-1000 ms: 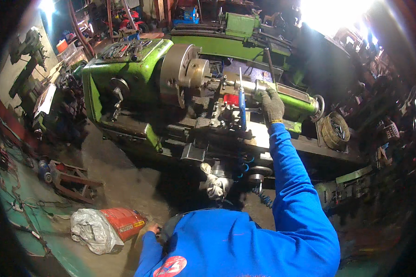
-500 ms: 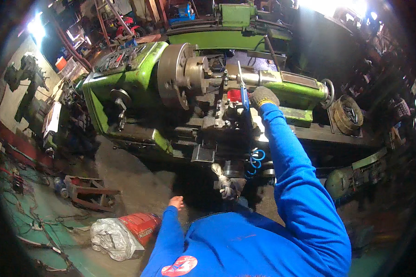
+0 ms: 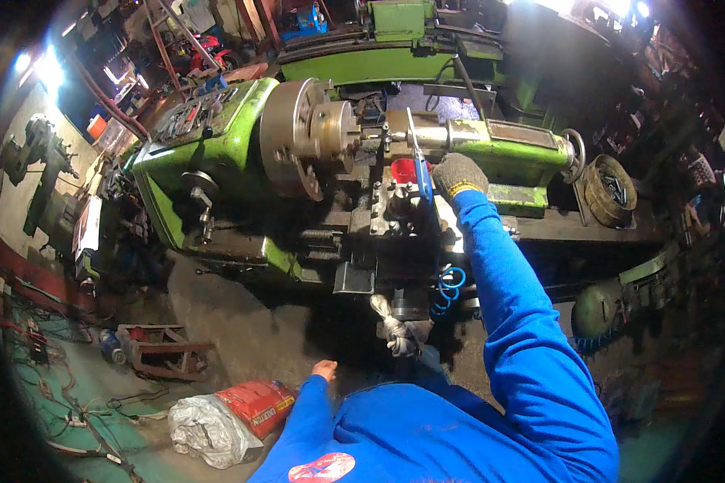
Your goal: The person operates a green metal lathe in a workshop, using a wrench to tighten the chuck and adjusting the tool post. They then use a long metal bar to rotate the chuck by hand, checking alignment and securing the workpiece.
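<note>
My right hand (image 3: 460,174), in a grey knit glove with a yellow cuff, is closed around a blue air blow gun (image 3: 423,179). Its long pale nozzle points up and away, over the carriage of a green lathe (image 3: 242,133). A coiled blue hose (image 3: 448,291) hangs below the gun. Just left of the gun lies a red container (image 3: 404,170), by the tool post (image 3: 396,208). Behind the nozzle are the lathe's chuck (image 3: 330,129) and tailstock (image 3: 511,149). My bare left hand (image 3: 325,369) hangs low beside my body, fingers curled in, touching nothing I can see.
A knotted pale rag (image 3: 395,328) hangs at the lathe's front. On the floor to the left are a red and white sack (image 3: 234,419), a rusty metal frame (image 3: 165,352) and loose cables (image 3: 76,414). A round bin (image 3: 608,191) stands at the lathe's right end.
The view has shifted slightly. The blow gun stays in my right hand over the carriage, its nozzle tilted a little more to the left. My left hand stays low.
</note>
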`<state>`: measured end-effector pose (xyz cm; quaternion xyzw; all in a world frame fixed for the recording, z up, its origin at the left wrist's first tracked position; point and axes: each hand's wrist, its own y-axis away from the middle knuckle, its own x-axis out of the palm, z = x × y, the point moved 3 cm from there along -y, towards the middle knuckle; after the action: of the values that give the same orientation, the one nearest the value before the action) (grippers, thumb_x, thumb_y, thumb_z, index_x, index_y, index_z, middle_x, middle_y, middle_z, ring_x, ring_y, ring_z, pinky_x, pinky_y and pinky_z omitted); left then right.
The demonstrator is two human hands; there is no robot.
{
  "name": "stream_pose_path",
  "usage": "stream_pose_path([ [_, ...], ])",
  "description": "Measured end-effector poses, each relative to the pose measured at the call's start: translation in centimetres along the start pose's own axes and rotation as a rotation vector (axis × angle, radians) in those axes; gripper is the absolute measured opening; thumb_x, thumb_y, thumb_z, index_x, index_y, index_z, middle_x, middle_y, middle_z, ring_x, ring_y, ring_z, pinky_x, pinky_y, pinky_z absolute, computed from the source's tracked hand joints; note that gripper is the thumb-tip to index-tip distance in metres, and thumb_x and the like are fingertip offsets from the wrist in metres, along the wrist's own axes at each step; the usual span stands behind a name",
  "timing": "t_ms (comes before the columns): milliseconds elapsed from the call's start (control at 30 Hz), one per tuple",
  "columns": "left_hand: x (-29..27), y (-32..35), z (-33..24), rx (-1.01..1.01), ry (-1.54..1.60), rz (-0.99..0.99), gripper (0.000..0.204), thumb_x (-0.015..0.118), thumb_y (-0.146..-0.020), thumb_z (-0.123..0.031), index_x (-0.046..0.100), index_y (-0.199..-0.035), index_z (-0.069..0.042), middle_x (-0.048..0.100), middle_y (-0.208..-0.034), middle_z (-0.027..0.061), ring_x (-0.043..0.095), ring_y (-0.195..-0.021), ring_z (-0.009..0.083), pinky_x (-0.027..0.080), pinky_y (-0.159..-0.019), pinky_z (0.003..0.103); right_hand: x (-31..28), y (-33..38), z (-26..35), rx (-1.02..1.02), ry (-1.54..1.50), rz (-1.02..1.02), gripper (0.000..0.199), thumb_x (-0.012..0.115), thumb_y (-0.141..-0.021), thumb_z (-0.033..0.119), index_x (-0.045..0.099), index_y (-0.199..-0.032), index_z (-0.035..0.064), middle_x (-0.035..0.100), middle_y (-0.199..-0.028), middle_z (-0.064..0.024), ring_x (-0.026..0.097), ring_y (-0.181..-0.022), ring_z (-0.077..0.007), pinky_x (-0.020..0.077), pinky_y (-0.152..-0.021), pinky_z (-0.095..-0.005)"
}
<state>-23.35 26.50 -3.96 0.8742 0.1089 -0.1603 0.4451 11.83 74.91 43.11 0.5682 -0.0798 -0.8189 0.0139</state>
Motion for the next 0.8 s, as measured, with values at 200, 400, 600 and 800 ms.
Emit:
stream_pose_path([
  [200, -2.9, 1.5, 1.9, -0.206, 0.152, -0.062, 0.033, 0.063, -0.106, -0.035, 0.073, -0.122, -0.009, 0.074, -0.098, 0.0074, 0.073, -0.081, 0.0178, 0.057, -0.062, 0.039, -0.5, 1.2, -0.3, -0.007, -0.076, -0.137, 0.035, 0.064, -0.093, 0.028, 0.079, -0.121, 0.0152, 0.074, -0.130, -0.0169, 0.070, -0.123, -0.0388, 0.0551, -0.105, -0.0494],
  [400, -3.9, 3.1, 8.6, -0.045, -0.163, 0.030, 0.034, 0.063, -0.105, -0.040, 0.074, -0.117, -0.011, 0.073, -0.092, 0.0064, 0.070, -0.071, 0.0204, 0.054, -0.054, 0.038, 0.1, 2.1, -0.8, -0.047, -0.198, -0.228, 0.031, 0.063, -0.091, 0.027, 0.080, -0.115, 0.0173, 0.075, -0.125, -0.0172, 0.071, -0.117, -0.0393, 0.0562, -0.101, -0.0497],
  [600, -2.3, 4.5, 6.7, -0.358, -0.045, -0.004, 0.027, 0.060, -0.105, -0.033, 0.075, -0.101, -0.011, 0.072, -0.083, 0.0074, 0.070, -0.067, 0.0212, 0.054, -0.056, 0.042, 0.5, 2.2, -1.2, -0.091, -0.267, -0.285, 0.033, 0.059, -0.093, 0.029, 0.079, -0.116, 0.0166, 0.076, -0.122, -0.0187, 0.072, -0.114, -0.0410, 0.0557, -0.100, -0.0520],
  [800, -1.3, 3.3, 3.8, -0.208, 0.038, -0.061, 0.016, 0.068, -0.101, -0.027, 0.075, -0.101, -0.013, 0.074, -0.087, 0.0067, 0.071, -0.068, 0.0224, 0.059, -0.060, 0.045, 1.8, 1.2, -3.5, -0.271, -0.381, -0.304, 0.032, 0.055, -0.093, 0.028, 0.078, -0.112, 0.0149, 0.076, -0.114, -0.0199, 0.072, -0.107, -0.0431, 0.0560, -0.096, -0.0514],
])
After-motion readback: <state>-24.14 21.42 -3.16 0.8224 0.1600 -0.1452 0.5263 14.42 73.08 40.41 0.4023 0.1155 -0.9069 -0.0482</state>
